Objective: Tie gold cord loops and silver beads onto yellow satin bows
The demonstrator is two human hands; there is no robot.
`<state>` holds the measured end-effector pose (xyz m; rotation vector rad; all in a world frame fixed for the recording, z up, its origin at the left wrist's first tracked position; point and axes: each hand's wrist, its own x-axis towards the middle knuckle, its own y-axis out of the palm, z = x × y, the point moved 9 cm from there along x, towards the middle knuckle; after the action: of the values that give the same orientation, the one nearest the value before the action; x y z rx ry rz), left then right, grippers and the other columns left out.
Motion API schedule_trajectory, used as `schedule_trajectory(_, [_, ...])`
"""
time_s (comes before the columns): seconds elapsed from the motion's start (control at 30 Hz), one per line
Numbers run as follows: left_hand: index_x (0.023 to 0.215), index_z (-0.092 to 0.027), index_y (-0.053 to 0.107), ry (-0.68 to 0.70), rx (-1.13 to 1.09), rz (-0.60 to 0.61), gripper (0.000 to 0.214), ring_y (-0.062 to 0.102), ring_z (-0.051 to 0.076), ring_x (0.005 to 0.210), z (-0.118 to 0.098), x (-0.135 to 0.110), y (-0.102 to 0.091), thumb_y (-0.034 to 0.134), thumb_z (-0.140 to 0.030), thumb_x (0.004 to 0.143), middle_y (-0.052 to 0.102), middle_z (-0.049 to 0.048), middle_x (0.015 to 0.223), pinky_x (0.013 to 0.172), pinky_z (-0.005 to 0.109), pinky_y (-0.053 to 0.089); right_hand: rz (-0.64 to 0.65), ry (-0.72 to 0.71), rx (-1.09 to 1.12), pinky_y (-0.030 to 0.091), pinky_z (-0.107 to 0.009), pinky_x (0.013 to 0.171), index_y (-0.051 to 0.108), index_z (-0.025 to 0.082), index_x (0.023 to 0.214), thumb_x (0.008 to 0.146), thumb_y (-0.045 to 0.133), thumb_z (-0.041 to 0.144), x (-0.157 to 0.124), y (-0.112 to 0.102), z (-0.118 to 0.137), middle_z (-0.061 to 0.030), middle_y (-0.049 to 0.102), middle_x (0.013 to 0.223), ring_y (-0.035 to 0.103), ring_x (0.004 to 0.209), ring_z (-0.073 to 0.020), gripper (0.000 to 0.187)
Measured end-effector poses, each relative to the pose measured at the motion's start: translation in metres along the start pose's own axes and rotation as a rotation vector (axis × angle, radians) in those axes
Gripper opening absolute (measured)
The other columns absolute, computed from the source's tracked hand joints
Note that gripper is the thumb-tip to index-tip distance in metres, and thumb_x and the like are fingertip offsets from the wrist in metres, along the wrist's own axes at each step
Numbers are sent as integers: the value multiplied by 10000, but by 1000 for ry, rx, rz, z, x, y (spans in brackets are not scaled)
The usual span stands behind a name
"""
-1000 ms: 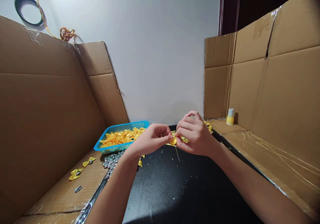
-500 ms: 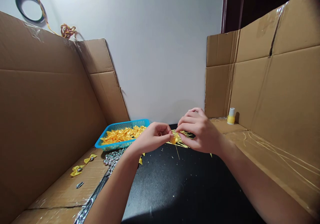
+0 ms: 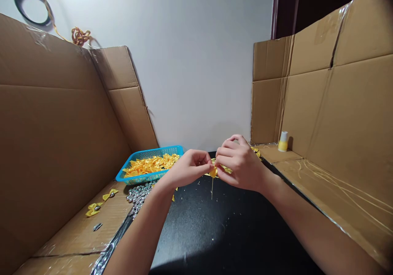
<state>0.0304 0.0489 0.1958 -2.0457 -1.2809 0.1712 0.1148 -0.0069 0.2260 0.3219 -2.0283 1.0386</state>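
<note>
Head view. A small yellow ribbon piece (image 3: 213, 171) is pinched between the left hand (image 3: 187, 172) and the right hand (image 3: 241, 166), just above the black counter (image 3: 215, 234) and near its far edge. Each grip is closed narrowly on the piece, thumb against forefinger, with the remaining fingers of the right hand curled clear. Such a fingertip hold is judged suited to so small and slippery a piece, since it leaves the middle of the piece exposed between the two hands. A thin yellow thread (image 3: 211, 189) is seen hanging straight down from the piece, its lower end free above the counter. Whether the thread is wound about the piece cannot be told.

A blue basket (image 3: 153, 149) heaped with yellow ribbon cuttings (image 3: 150, 165) is set just beyond the left hand, and a pile of small silver beads (image 3: 138, 195) lies at the counter's left edge; both are presumably kept within short reach. Two finished yellow bows (image 3: 93, 209) are laid apart on the left cardboard flap (image 3: 76, 242), away from the loose stock. A bundle of yellow strands (image 3: 227, 169) lies behind the right hand, and a spool (image 3: 283, 141) stands upright in the right corner. Cardboard walls (image 3: 337, 115) enclose the counter on both sides, probably to contain scraps.
</note>
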Motion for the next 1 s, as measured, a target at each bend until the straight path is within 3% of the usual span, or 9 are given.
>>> schedule_trajectory(0.23, [589, -163, 446, -7, -70, 21, 197, 269, 71, 531, 4, 2, 2, 537, -261, 734, 352, -61, 563, 496, 221, 204, -102, 14, 27, 310, -362, 829, 552, 169, 656, 797, 525, 179, -1, -6, 1, 5, 601, 671, 500, 704, -143, 144])
schedule_trajectory(0.37, [592, -160, 458, -14, -92, 26, 189, 266, 76, 546, 9, 3, 1, 539, -245, 741, 350, -61, 569, 511, 229, 200, -73, 45, 70, 301, -371, 851, 558, 170, 658, 791, 530, 173, 0, -5, -4, -1, 619, 694, 520, 724, -148, 136])
schedule_trajectory(0.53, [670, -154, 548, -24, -139, -2, 158, 314, 88, 572, 9, 3, -1, 547, -288, 753, 409, -47, 600, 529, 235, 222, 3, 148, 265, 310, -363, 857, 603, 188, 718, 779, 545, 144, 1, -7, -18, 9, 662, 731, 569, 750, -149, 94])
schedule_trajectory(0.7, [690, -156, 567, -39, -126, -14, 150, 321, 95, 579, 6, 0, -3, 557, -292, 751, 416, -41, 610, 537, 245, 230, -46, 259, 520, 388, -308, 789, 620, 199, 836, 782, 570, 146, 0, -12, -30, 13, 697, 777, 617, 736, -133, 91])
schedule_trajectory(0.83, [680, -155, 555, -37, -106, 4, 180, 292, 92, 564, 5, -2, 0, 575, -316, 759, 377, -50, 597, 517, 245, 202, -30, 204, 531, 385, -321, 847, 614, 209, 846, 764, 606, 119, 0, -10, -24, 28, 693, 771, 615, 724, -124, 123])
schedule_trajectory(1.0, [694, -158, 557, -71, -87, 4, 208, 296, 89, 552, 9, -1, 1, 576, -349, 774, 385, -50, 591, 502, 243, 194, 9, 115, 361, 321, -380, 950, 607, 206, 858, 801, 571, 116, -1, -8, -15, 20, 674, 753, 591, 732, -133, 113])
